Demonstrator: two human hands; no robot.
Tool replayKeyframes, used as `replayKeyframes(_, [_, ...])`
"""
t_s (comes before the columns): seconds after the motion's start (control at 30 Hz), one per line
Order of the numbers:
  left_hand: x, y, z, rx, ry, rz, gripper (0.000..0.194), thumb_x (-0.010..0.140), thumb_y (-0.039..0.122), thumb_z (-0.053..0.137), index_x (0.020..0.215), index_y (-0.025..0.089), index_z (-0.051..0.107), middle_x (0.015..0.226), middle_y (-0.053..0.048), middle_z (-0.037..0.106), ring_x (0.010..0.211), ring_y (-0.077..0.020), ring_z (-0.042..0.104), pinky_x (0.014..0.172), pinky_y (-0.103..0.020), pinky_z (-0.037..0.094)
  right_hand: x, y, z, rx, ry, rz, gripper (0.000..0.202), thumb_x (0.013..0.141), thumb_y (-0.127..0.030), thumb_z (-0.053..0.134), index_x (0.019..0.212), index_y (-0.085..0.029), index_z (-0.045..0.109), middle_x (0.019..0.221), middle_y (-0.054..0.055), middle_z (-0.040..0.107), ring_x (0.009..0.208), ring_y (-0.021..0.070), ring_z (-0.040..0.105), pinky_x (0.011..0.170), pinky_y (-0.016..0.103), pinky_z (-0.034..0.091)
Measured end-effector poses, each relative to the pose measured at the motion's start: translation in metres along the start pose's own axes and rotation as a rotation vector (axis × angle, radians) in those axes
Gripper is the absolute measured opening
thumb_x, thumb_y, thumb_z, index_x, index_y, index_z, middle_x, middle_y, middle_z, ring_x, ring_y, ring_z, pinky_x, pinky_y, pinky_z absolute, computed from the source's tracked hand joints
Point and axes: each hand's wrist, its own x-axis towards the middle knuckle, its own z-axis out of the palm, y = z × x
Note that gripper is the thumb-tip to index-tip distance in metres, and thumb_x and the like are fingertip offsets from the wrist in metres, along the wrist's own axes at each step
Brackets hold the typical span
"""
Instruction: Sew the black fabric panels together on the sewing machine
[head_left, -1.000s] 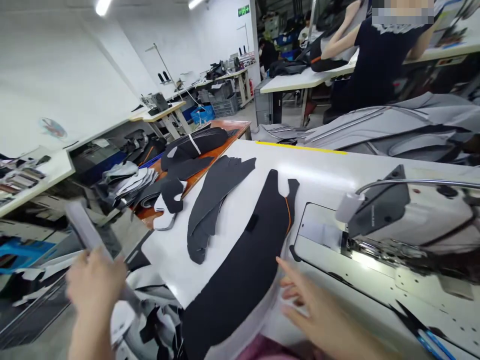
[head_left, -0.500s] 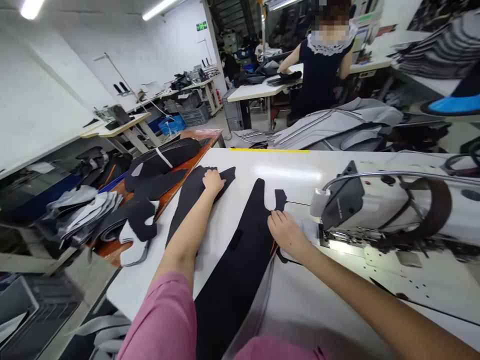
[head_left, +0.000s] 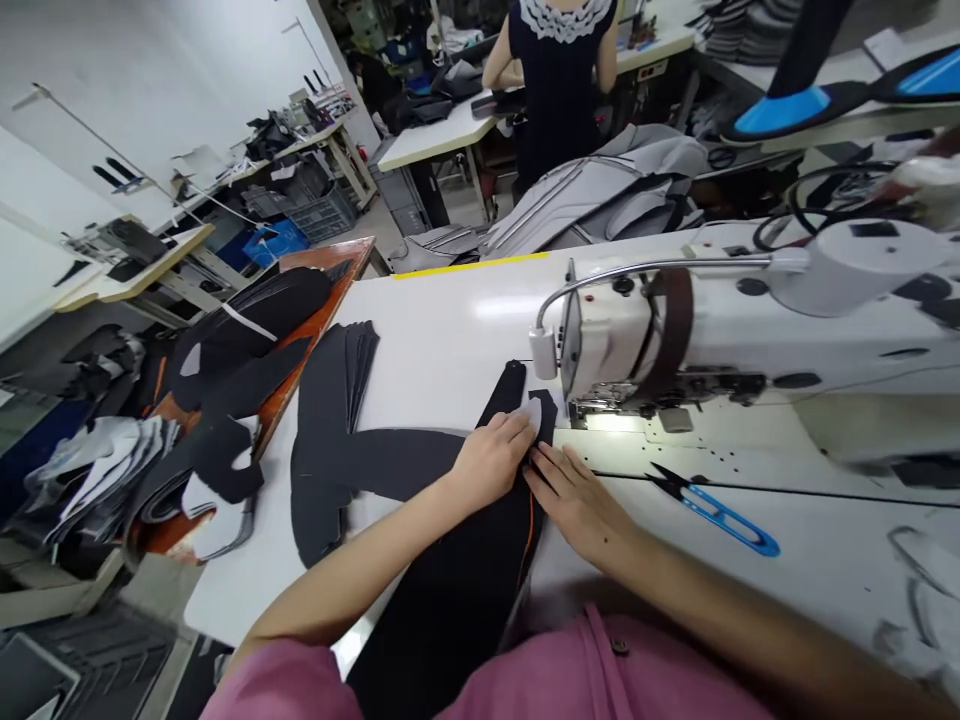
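Observation:
A long black fabric piece with an orange edge line lies across the white table toward the sewing machine. My left hand is closed on the end of a second black fabric piece, laid over the first beside the machine head. A light grey patch shows at its fingertips. My right hand lies palm down at the right edge of the long piece, fingers stretched out and touching the cloth; its thumb is hidden. Blue-handled thread snips rest to the right.
A stack of black fabric pieces lies on the table's left. More cut pieces cover a brown side table. Grey covers are heaped behind the table's far edge. A co-worker stands at another table beyond.
My left hand has moved right from the stack to the machine side, bringing a black fabric piece over. My right hand stays by the long piece's edge. The view has turned right, revealing the snips.

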Motion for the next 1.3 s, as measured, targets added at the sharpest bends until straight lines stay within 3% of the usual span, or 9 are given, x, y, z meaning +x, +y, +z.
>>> replayKeyframes(0.2, [0.018, 0.021, 0.009, -0.101, -0.03, 0.113, 0.044, 0.081, 0.011, 0.042, 0.124, 0.008, 0.048, 0.136, -0.018, 0.047, 0.121, -0.026, 0.045, 0.096, -0.041, 0.046, -0.03, 0.006, -0.012, 0.072, -0.062, 0.039, 0.049, 0.079, -0.004, 0.041, 0.127, -0.009, 0.051, 0.135, 0.02, 0.047, 0.132, 0.0303, 0.035, 0.106, 0.057, 0.03])
replayKeyframes(0.5, [0.039, 0.023, 0.008, -0.135, -0.044, 0.249, 0.036, 0.081, 0.006, 0.038, 0.113, 0.006, 0.052, 0.128, -0.019, 0.053, 0.118, -0.0259, 0.05, 0.095, -0.04, 0.044, -0.037, 0.011, -0.014, 0.127, -0.01, 0.085, 0.048, 0.08, -0.004, 0.039, 0.126, -0.009, 0.053, 0.137, 0.02, 0.045, 0.132, 0.0305, 0.035, 0.105, 0.059, 0.027])
replayKeyframes(0.67, [0.046, 0.027, 0.007, -0.137, -0.067, 0.249, 0.032, 0.079, 0.005, 0.04, 0.108, 0.008, 0.054, 0.118, -0.018, 0.058, 0.114, -0.0256, 0.053, 0.095, -0.04, 0.044, -0.038, 0.015, -0.012, 0.145, -0.018, 0.108, 0.046, 0.082, -0.006, 0.04, 0.126, -0.011, 0.053, 0.136, 0.02, 0.046, 0.131, 0.0301, 0.036, 0.105, 0.061, 0.024])
replayKeyframes(0.83, [0.053, 0.029, 0.007, -0.12, -0.095, 0.23, 0.032, 0.078, 0.005, 0.041, 0.107, 0.008, 0.054, 0.124, -0.019, 0.054, 0.117, -0.0251, 0.05, 0.097, -0.04, 0.042, -0.039, 0.02, -0.016, 0.157, -0.039, 0.108, 0.05, 0.079, -0.003, 0.039, 0.127, -0.01, 0.051, 0.137, 0.021, 0.045, 0.13, 0.0303, 0.037, 0.105, 0.063, 0.022])
replayKeyframes(1.0, [0.056, 0.032, 0.003, -0.081, -0.163, 0.197, 0.025, 0.078, 0.006, 0.042, 0.099, 0.01, 0.056, 0.112, -0.017, 0.058, 0.107, -0.024, 0.054, 0.095, -0.038, 0.042, -0.039, 0.022, -0.022, 0.145, -0.083, 0.095, 0.05, 0.082, -0.003, 0.038, 0.129, -0.011, 0.05, 0.136, 0.021, 0.045, 0.131, 0.0303, 0.036, 0.104, 0.063, 0.026])
replayKeyframes(1.3, [0.055, 0.044, -0.004, 0.006, -0.205, 0.105, 0.022, 0.081, 0.008, 0.04, 0.097, 0.01, 0.056, 0.108, -0.015, 0.059, 0.097, -0.0245, 0.053, 0.084, -0.037, 0.046, -0.041, 0.02, -0.019, 0.125, -0.027, 0.1, 0.05, 0.081, -0.003, 0.036, 0.129, -0.008, 0.049, 0.134, 0.021, 0.047, 0.13, 0.0304, 0.035, 0.105, 0.06, 0.025])
